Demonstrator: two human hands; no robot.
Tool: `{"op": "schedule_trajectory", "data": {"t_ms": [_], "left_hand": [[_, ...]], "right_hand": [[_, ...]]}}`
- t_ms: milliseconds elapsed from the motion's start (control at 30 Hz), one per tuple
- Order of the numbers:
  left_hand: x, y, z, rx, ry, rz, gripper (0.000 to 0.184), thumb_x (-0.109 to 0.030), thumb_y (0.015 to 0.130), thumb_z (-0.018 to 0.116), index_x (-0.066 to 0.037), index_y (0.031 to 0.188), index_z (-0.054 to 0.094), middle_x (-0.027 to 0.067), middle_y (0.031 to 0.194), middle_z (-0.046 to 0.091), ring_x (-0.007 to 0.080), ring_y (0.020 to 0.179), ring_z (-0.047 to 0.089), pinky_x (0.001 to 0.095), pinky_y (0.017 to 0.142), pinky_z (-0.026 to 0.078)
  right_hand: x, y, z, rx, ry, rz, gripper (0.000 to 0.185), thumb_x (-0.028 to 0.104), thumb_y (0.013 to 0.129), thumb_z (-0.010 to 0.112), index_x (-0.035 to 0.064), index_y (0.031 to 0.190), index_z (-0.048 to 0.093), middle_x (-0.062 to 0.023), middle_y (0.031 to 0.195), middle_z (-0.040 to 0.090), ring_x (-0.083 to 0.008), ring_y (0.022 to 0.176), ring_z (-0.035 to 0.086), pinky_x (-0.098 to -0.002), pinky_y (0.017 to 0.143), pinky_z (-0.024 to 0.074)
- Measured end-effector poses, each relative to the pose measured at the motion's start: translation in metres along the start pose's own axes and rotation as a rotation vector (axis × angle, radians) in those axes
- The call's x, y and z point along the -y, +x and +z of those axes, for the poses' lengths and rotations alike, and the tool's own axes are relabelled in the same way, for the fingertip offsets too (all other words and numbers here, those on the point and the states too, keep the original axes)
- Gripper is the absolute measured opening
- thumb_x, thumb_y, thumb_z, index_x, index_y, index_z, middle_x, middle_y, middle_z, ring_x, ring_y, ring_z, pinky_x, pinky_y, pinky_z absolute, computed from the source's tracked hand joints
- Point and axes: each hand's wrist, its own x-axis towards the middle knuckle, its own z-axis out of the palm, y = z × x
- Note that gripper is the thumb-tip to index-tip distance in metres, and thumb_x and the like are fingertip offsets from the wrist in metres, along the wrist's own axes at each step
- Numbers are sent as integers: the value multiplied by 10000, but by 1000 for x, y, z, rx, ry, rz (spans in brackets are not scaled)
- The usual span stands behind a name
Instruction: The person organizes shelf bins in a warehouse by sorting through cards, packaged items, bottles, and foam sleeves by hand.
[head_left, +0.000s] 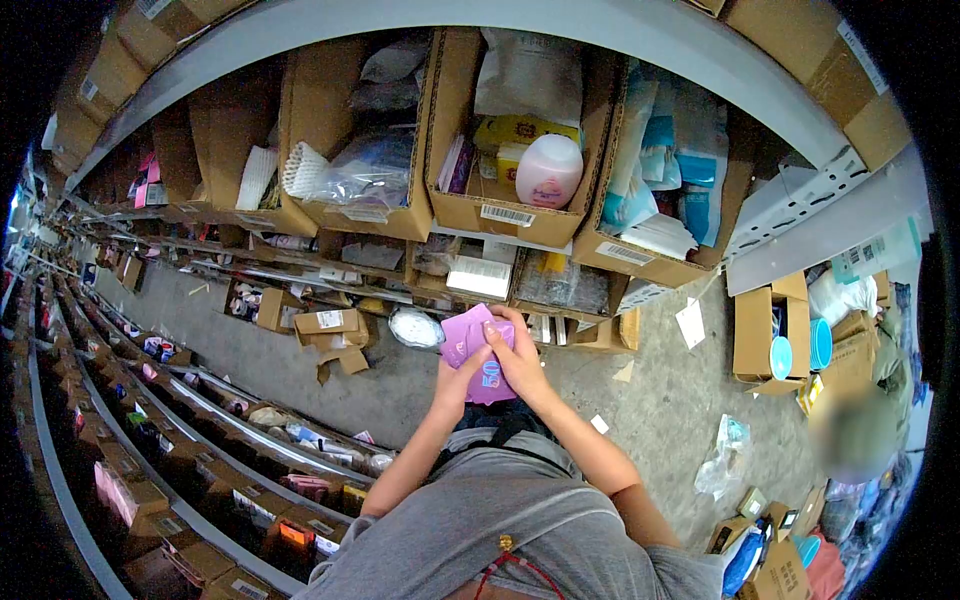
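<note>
Flat purple packets (470, 335), one printed with "50", are held in front of my waist. My left hand (462, 377) grips them from the lower left, its thumb lying across the front. My right hand (517, 352) wraps round their right side, fingers closed at the upper edge. How many packets there are I cannot tell. Just left of them, lower down, is a round, shiny silver-white item (415, 328). Above my hands, an open cardboard bin (505, 222) on the shelf holds a white bottle with a pink label (549, 172).
Neighbouring bins hold clear plastic bags (365, 168) and blue-white pouches (700, 165). Long shelf rows (215, 425) run along the left. On the floor lie cardboard boxes (330, 322), a plastic bag (724, 458) and a paper sheet (690, 323). An open carton (755, 340) stands at right.
</note>
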Motion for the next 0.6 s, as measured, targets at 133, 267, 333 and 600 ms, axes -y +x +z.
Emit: {"op": "schedule_trajectory", "data": {"t_ms": [133,267,333,600], "left_hand": [[-14,-12,15,-26,92,77,314,-43,693,622,-11,987,516,40,908,564,112,823,536,245,719,428],[-8,-5,9,22,197,184,251,-43,691,623,0,928,554,40,857,587,107,766,552,242,681,440],[-10,-3,7,9,290,103,237,-49,697,618,6,924,576,41,859,601,115,765,560,249,698,440],[-16,-1,15,-33,444,202,204,-79,698,637,26,867,593,34,792,612,69,708,546,223,645,438]], "right_hand": [[4,3,1,14,-75,-55,361,301,867,399,44,1120,393,-143,983,521,-221,919,502,-299,830,363],[-7,6,0,53,-95,-30,384,277,879,354,31,1174,336,-166,1050,485,-254,968,479,-325,862,341],[-13,7,3,-19,-128,-101,418,264,876,361,19,1205,285,-177,1097,443,-257,1003,452,-324,875,329],[3,-10,8,-115,101,35,586,367,861,385,8,1274,177,-160,1224,315,-222,1119,333,-304,935,266]]}}
